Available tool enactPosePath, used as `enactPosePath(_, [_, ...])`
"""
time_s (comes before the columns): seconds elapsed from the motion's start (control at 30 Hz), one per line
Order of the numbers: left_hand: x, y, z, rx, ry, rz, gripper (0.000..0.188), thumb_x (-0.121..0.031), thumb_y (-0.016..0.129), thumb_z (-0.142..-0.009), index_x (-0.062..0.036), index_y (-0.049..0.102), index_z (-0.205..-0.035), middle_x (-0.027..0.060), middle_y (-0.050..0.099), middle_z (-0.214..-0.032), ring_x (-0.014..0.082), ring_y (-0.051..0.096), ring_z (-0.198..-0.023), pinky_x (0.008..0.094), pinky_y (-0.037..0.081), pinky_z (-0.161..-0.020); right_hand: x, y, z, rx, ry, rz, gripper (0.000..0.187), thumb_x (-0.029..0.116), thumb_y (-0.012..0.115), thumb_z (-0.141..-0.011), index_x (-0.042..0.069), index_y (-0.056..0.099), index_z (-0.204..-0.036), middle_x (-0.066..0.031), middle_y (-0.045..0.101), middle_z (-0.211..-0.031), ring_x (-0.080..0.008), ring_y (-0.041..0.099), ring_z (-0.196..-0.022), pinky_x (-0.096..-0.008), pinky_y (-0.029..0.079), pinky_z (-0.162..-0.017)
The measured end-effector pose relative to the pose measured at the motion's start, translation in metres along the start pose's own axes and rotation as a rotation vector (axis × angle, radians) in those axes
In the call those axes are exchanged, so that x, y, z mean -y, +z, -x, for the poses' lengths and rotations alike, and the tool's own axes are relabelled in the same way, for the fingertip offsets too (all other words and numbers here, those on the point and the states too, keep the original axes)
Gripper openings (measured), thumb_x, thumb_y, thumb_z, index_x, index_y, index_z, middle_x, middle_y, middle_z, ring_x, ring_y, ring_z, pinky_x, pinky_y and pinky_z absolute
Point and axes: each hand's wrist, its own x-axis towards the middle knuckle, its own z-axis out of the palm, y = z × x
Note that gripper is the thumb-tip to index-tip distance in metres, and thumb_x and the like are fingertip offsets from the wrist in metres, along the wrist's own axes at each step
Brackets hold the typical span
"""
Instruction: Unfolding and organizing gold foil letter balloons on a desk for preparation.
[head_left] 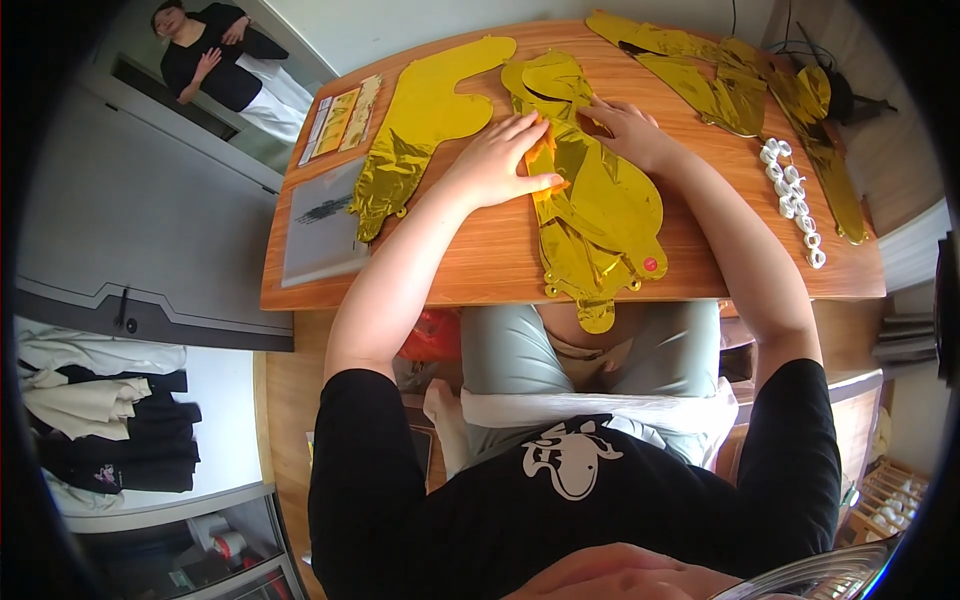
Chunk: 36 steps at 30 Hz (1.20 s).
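A gold foil balloon [606, 190], flat and partly folded over itself, lies before me with one tab over the table's near edge. My left hand [500, 165] rests on its left side, fingers stretched and thumb apart, pressing on the creased foil. At its right upper edge, my right hand [630, 135] touches the foil with fingers extended. Both hands are open. Left of them lies another flat gold foil balloon [430, 100]. More gold foil balloons [715, 85] are spread over the far right of the table.
On the wooden table [470, 260], a clear plastic sheet [320, 225] and a printed card [342, 118] lie at left. Several white ribbon rolls [790, 195] sit at right. A black object with cables [850, 100] stands behind. Near the grey door [140, 200], a person [225, 60] stands.
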Motion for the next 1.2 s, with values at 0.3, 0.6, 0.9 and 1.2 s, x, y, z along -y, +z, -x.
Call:
enactPosePath(0.3, [0.002, 0.006, -0.005, 0.032, 0.011, -0.052, 0.092, -0.067, 0.062, -0.089, -0.013, 0.034, -0.158, 0.015, 0.025, -0.166, 0.0322, 0.02, -0.155, 0.048, 0.022, -0.125, -0.011, -0.001, -0.006, 0.014, -0.017, -0.011, 0.06, 0.037, 0.062, -0.097, 0.02, 0.044, -0.152, -0.0137, 0.047, -0.154, -0.0335, 0.039, -0.145, -0.0537, 0.029, -0.117])
enactPosePath(0.6, [0.005, 0.005, -0.009, 0.095, 0.019, -0.114, 0.113, -0.091, 0.033, -0.083, -0.0118, 0.022, -0.162, 0.016, 0.016, -0.168, 0.0339, 0.012, -0.156, 0.0464, 0.012, -0.127, -0.007, -0.011, -0.004, 0.006, -0.011, -0.039, 0.063, 0.035, 0.068, -0.093, 0.017, 0.047, -0.15, -0.0151, 0.056, -0.144, -0.0328, 0.05, -0.134, -0.0482, 0.038, -0.11])
enactPosePath(0.9, [0.002, -0.002, -0.001, 0.126, -0.001, -0.101, 0.11, -0.088, 0.036, -0.085, -0.0118, 0.02, -0.162, 0.0147, 0.014, -0.169, 0.0337, 0.011, -0.156, 0.045, 0.01, -0.127, 0.007, -0.011, 0.002, -0.089, 0.017, -0.124, 0.063, 0.034, 0.071, -0.09, 0.009, 0.051, -0.145, -0.0212, 0.062, -0.132, -0.033, 0.055, -0.128, -0.0407, 0.043, -0.106])
enactPosePath(1.2, [-0.007, -0.001, -0.007, 0.102, 0.061, -0.101, 0.106, -0.085, 0.047, -0.085, -0.0086, 0.033, -0.158, 0.0186, 0.026, -0.165, 0.0378, 0.021, -0.153, 0.0491, 0.019, -0.126, -0.004, -0.014, 0.006, -0.279, -0.164, -0.375, 0.042, 0.017, 0.071, -0.091, 0.005, 0.064, -0.13, -0.0179, 0.069, -0.115, -0.0295, 0.065, -0.107, -0.0387, 0.049, -0.096])
